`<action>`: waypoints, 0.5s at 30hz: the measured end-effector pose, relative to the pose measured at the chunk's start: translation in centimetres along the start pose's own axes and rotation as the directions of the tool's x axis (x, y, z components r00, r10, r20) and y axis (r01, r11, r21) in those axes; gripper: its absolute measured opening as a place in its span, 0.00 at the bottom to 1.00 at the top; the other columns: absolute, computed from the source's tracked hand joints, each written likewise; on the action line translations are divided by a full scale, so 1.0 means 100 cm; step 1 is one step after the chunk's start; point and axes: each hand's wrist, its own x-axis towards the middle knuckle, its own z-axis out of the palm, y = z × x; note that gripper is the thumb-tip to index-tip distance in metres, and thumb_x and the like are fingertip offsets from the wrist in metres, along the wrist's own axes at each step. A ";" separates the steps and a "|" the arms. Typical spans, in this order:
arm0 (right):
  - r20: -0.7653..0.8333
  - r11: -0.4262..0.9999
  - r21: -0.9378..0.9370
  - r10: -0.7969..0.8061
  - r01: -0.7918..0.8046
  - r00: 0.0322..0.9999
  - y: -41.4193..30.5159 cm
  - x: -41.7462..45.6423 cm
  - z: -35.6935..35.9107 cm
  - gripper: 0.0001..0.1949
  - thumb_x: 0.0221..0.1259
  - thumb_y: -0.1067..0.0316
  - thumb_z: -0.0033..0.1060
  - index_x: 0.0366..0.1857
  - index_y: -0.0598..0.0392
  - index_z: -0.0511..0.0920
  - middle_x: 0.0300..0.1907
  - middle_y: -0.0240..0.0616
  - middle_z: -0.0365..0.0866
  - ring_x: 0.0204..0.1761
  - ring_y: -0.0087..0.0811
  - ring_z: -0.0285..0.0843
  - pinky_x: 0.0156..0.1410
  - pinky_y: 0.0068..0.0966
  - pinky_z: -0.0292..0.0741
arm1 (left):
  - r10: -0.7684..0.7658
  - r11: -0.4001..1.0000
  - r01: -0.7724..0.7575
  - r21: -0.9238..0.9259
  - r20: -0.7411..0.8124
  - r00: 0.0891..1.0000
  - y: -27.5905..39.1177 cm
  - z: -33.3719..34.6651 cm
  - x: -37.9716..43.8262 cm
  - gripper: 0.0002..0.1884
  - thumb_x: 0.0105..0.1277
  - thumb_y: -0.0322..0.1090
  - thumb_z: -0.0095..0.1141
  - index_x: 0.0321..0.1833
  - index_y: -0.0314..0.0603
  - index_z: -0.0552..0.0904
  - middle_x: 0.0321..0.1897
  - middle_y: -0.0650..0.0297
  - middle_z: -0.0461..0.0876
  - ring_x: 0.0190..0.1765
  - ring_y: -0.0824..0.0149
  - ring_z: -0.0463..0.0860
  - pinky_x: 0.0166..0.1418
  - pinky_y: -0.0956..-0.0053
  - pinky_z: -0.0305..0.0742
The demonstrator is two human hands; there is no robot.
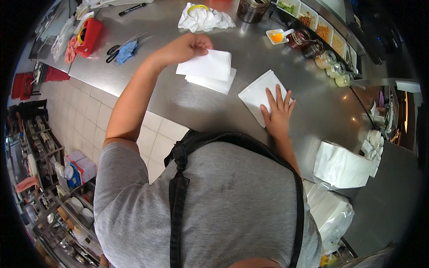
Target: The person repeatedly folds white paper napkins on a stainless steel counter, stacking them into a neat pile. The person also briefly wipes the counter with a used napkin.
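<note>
My left hand (197, 45) pinches the upper edge of a folded white paper napkin (205, 63) between thumb and fingers. Beneath it, partly covered, lie more folded napkins (218, 83) on the steel worktop (181, 107). My right hand (279, 112) lies flat with fingers spread on a squared stack of white napkins (259, 90). That stack is turned at an angle, and the hand hides its right corner. A gap of bare steel separates it from the napkins at my left hand.
Black-handled scissors (114, 53) lie by a blue cloth (127, 53) at left, near a red container (89, 37). Crumpled white paper (206, 20) and a dark jar (252, 10) stand behind. Condiment jars (325, 60) line the right back; packed napkins (342, 164) sit at right.
</note>
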 end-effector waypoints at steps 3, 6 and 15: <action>-0.003 1.000 -0.007 0.005 -0.005 1.000 0.000 0.001 -0.002 0.29 0.77 0.43 0.55 0.79 0.36 0.71 0.87 0.42 0.53 0.86 0.69 0.38 0.82 0.76 0.36 | 0.015 1.000 -0.016 0.007 0.072 0.997 -0.018 0.014 0.015 0.07 0.76 0.27 0.59 0.52 0.37 0.85 0.43 0.65 0.89 0.47 0.72 0.84 0.54 0.73 0.78; -0.004 1.000 -0.007 0.013 -0.013 1.000 0.001 0.002 -0.001 0.29 0.77 0.43 0.55 0.79 0.36 0.71 0.87 0.41 0.54 0.87 0.68 0.39 0.83 0.75 0.36 | -0.031 0.988 0.016 0.157 0.098 0.995 -0.025 0.024 0.027 0.09 0.75 0.30 0.61 0.54 0.40 0.86 0.46 0.62 0.90 0.50 0.66 0.86 0.56 0.68 0.79; 0.002 0.999 -0.042 0.023 -0.022 1.000 -0.001 0.003 -0.005 0.30 0.77 0.43 0.56 0.78 0.38 0.72 0.86 0.44 0.55 0.87 0.65 0.39 0.83 0.74 0.36 | 0.238 0.692 -0.233 0.684 0.088 0.967 -0.005 0.049 0.010 0.44 0.58 0.48 0.78 0.78 0.58 0.72 0.76 0.57 0.72 0.80 0.50 0.67 0.83 0.43 0.57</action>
